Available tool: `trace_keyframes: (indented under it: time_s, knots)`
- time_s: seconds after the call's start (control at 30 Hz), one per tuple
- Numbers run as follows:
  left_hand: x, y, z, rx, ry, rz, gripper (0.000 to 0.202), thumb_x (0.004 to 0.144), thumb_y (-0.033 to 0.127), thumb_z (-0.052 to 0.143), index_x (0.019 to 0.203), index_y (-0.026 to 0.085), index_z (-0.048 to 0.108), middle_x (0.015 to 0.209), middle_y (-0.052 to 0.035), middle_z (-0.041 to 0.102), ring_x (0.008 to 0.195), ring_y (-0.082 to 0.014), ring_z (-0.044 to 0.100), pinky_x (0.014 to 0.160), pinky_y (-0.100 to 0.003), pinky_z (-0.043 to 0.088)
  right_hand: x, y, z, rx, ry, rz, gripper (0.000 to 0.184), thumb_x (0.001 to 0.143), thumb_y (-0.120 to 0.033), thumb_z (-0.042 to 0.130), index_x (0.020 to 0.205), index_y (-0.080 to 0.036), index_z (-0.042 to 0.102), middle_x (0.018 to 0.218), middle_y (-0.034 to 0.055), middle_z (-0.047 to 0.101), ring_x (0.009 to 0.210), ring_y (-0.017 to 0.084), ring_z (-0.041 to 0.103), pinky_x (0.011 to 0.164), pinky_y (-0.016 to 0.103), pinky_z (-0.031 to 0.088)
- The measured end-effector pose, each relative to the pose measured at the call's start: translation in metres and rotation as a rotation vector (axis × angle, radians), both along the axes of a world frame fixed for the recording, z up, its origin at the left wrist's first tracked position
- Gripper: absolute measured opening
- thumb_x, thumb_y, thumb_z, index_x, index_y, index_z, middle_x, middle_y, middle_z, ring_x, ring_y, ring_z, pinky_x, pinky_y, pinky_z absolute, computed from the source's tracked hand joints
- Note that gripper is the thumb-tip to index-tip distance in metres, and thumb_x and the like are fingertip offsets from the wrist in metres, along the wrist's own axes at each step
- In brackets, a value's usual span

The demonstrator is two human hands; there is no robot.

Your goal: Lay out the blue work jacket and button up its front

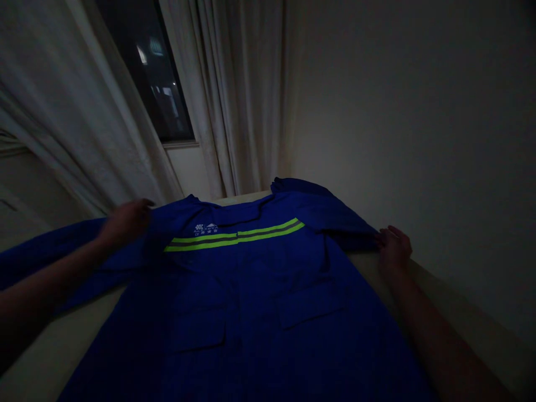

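Blue jacket [255,273] spread on surface [62,343], 6 o'clock. Right hand [395,248], 3 o'clock, fingers closed on sleeve [347,223] end; left hand [128,223], 9 o'clock, blurry, can't tell grip. Tip: tug sleeve straight, gently.

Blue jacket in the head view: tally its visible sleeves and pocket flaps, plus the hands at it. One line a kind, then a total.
Sleeves: 2 (left sleeve, right sleeve, as pictured)
Pocket flaps: 2 (left flap, right flap, as pictured)
Hands: 2 (left hand, right hand)
Total: 6
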State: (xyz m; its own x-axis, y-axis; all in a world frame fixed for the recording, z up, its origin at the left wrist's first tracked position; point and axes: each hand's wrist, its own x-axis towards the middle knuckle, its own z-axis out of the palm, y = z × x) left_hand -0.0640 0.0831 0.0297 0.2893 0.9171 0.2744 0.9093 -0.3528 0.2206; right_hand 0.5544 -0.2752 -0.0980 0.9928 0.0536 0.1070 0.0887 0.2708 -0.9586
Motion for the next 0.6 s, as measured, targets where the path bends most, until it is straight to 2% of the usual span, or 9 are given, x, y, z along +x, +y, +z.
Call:
trace_keyframes:
  time_s: [0.07, 0.1, 0.17, 0.23, 0.3, 0.37, 0.43, 0.5, 0.6]
  knots:
    - [0.071, -0.012, -0.026, -0.092, 0.124, -0.225, 0.042, 0.095, 0.032, 0.048, 0.132, 0.015, 0.060, 0.119, -0.0085, 0.075, 0.107, -0.0236, 0.071, 0.097, -0.032, 0.053, -0.005, -0.002, -0.002, -0.083, -0.096, 0.011, 0.050, 0.065, -0.043, 0.077, 0.109, -0.023, 0.064, 0.091, -0.0007, 0.067, 0.075, 0.018, 0.066, 0.060, 0.028, 0.052]
    - [0.101, -0.018, -0.039, -0.119, 0.141, -0.299, 0.040, 0.096, 0.038, 0.052, 0.129, 0.019, 0.063, 0.116, -0.0066, 0.077, 0.105, -0.0225, 0.072, 0.095, -0.029, 0.054, -0.008, -0.004, -0.003, -0.111, -0.139, 0.031, 0.051, 0.065, -0.046, 0.076, 0.109, -0.022, 0.065, 0.091, -0.0004, 0.066, 0.075, 0.018, 0.065, 0.060, 0.029, 0.052]
    - [0.148, -0.028, -0.064, -0.149, 0.219, -0.342, 0.036, 0.096, 0.044, 0.056, 0.122, 0.021, 0.068, 0.113, -0.0102, 0.078, 0.104, -0.0268, 0.074, 0.090, -0.033, 0.055, -0.011, -0.010, -0.005, -0.149, -0.193, 0.067, 0.053, 0.066, -0.050, 0.077, 0.109, -0.022, 0.066, 0.090, 0.0002, 0.066, 0.073, 0.018, 0.065, 0.060, 0.029, 0.051]
    - [0.174, -0.030, -0.082, -0.156, 0.264, -0.333, 0.033, 0.096, 0.042, 0.055, 0.114, 0.020, 0.072, 0.108, -0.0160, 0.078, 0.100, -0.0331, 0.075, 0.088, -0.041, 0.057, -0.013, -0.013, -0.005, -0.175, -0.207, 0.094, 0.053, 0.066, -0.052, 0.078, 0.108, -0.021, 0.067, 0.089, 0.0006, 0.067, 0.072, 0.018, 0.064, 0.059, 0.029, 0.050]
    - [0.186, -0.025, -0.090, -0.143, 0.269, -0.334, 0.035, 0.096, 0.034, 0.052, 0.118, 0.017, 0.073, 0.113, -0.0216, 0.076, 0.107, -0.0386, 0.074, 0.093, -0.049, 0.055, -0.014, -0.013, -0.006, -0.197, -0.203, 0.107, 0.053, 0.066, -0.052, 0.079, 0.107, -0.020, 0.068, 0.088, 0.0006, 0.067, 0.071, 0.017, 0.064, 0.059, 0.028, 0.049]
    - [0.190, -0.012, -0.088, -0.062, 0.224, -0.338, 0.050, 0.094, 0.025, 0.051, 0.140, 0.011, 0.063, 0.136, -0.0269, 0.067, 0.131, -0.0422, 0.063, 0.108, -0.056, 0.047, -0.015, -0.011, -0.006, -0.216, -0.207, 0.117, 0.052, 0.066, -0.052, 0.080, 0.106, -0.020, 0.070, 0.085, 0.0008, 0.068, 0.069, 0.017, 0.064, 0.059, 0.028, 0.048]
    - [0.192, 0.002, -0.082, 0.067, 0.133, -0.322, 0.072, 0.090, 0.021, 0.052, 0.158, 0.002, 0.040, 0.158, -0.0305, 0.049, 0.151, -0.0421, 0.043, 0.121, -0.057, 0.034, -0.016, -0.009, -0.006, -0.236, -0.220, 0.125, 0.050, 0.067, -0.052, 0.080, 0.105, -0.020, 0.072, 0.085, 0.0015, 0.070, 0.069, 0.017, 0.064, 0.059, 0.028, 0.047]
    - [0.191, 0.012, -0.077, 0.146, 0.068, -0.335, 0.081, 0.090, 0.024, 0.054, 0.164, 0.001, 0.029, 0.164, -0.0280, 0.042, 0.154, -0.0393, 0.037, 0.125, -0.052, 0.032, -0.017, -0.007, -0.006, -0.252, -0.230, 0.133, 0.048, 0.067, -0.051, 0.079, 0.104, -0.020, 0.073, 0.086, 0.0023, 0.071, 0.070, 0.018, 0.063, 0.061, 0.028, 0.047]
    - [0.187, 0.012, -0.078, 0.076, 0.200, -0.464, 0.062, 0.091, 0.034, 0.060, 0.151, 0.019, 0.055, 0.155, -0.0169, 0.057, 0.145, -0.0377, 0.048, 0.118, -0.052, 0.040, -0.018, -0.007, -0.005, -0.269, -0.226, 0.136, 0.046, 0.067, -0.051, 0.077, 0.101, -0.020, 0.075, 0.084, 0.0031, 0.071, 0.072, 0.018, 0.063, 0.062, 0.030, 0.047]
